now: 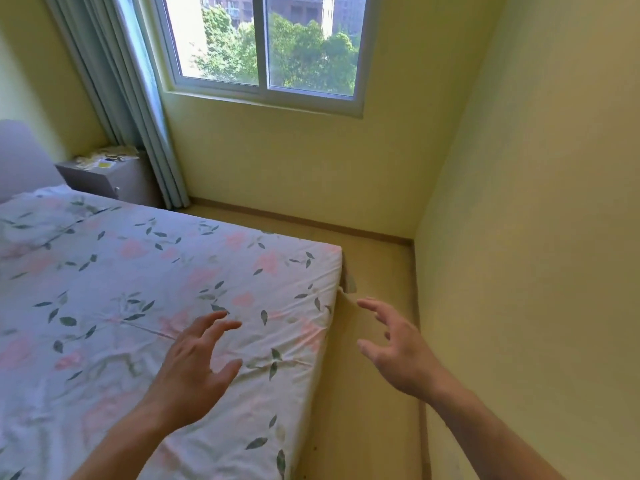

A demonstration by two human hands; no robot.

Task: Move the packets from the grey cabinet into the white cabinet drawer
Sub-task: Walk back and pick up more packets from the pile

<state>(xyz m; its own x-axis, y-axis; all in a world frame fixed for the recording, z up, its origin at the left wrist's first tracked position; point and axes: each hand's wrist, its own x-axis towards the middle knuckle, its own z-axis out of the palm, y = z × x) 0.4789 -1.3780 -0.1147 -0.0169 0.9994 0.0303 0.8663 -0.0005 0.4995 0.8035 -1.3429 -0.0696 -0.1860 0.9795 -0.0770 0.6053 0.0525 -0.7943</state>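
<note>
The packets (104, 159) lie in a pile on top of the grey cabinet (114, 181), far from both hands, at about ten o'clock; the left hand (194, 365) is above the bed (138, 289), fingers spread, holding nothing; the right hand (394, 351) is above the floor (374, 271), also spread and empty.

Two bare forearms, left grip (199, 362), right grip (398, 351), no sleeves
</note>
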